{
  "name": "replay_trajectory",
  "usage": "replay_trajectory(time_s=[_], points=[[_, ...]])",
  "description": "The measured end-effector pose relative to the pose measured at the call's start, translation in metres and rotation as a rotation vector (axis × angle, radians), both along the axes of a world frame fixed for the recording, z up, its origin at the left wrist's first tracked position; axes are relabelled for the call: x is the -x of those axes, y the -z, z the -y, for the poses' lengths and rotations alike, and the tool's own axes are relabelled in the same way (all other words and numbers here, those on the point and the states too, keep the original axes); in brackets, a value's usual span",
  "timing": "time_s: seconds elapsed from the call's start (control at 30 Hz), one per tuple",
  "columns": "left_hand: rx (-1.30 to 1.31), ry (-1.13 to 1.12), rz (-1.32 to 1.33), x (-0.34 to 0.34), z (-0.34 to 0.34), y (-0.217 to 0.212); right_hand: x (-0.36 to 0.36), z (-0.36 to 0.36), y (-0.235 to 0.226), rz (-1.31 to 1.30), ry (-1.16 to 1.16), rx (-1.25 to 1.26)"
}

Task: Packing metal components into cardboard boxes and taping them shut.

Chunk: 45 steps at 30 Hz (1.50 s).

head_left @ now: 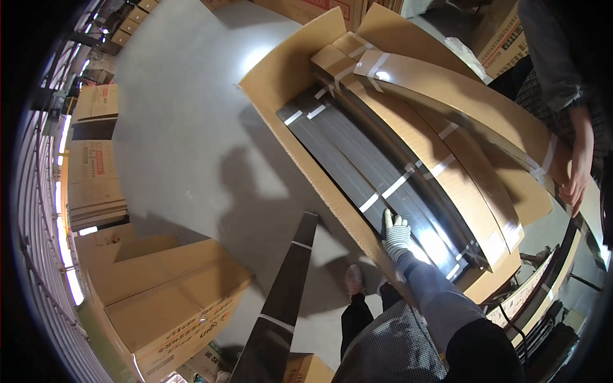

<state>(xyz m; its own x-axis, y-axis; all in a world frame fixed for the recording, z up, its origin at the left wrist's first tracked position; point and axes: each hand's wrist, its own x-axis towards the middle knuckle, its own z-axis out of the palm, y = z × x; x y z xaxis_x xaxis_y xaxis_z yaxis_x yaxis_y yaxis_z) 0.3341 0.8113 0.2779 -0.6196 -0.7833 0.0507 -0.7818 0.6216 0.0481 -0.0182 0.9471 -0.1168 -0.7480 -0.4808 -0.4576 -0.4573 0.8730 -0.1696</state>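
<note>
My right hand [396, 235], in a white knit glove, rests flat on the near end of a stack of long dark panels [357, 163] bound with white tape. The stack lies in an opened long cardboard box [290, 137] on the floor. Beside the stack, to the right, lie long cardboard-wrapped bundles [447, 137] taped at several spots. A separate long dark panel [284, 297] with white tape bands slants up from the lower edge, left of my legs; what holds it is hidden. My left hand is not visible.
Another person's bare hand [576, 175] touches the far right bundle's edge. Closed cardboard boxes [169, 300] stand at lower left, and more are stacked along the left wall [96, 169]. Grey concrete floor [185, 115] spreads to the left of the open box. A dark rack [555, 281] sits at lower right.
</note>
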Motion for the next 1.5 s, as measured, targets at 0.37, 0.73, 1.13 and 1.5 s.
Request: replay_trajectory(time_s=[0.37, 0.73, 1.13, 1.5], points=[[-0.016, 0.017, -0.319, 0.015, -0.014, -0.024, 0.033, -0.042, -0.236, 0.083, 0.049, 0.132], [0.003, 0.23, -0.406, 0.025, 0.049, -0.035, -0.113, -0.299, -0.352, -0.133, 0.423, 0.346], [-0.087, 0.376, -0.37, 0.079, 0.083, -0.036, -0.288, -0.363, -0.379, -0.499, 0.848, 0.45], [-0.196, 0.447, -0.483, 0.091, 0.086, -0.026, -0.398, -0.388, -0.381, -0.582, 0.984, 0.332]])
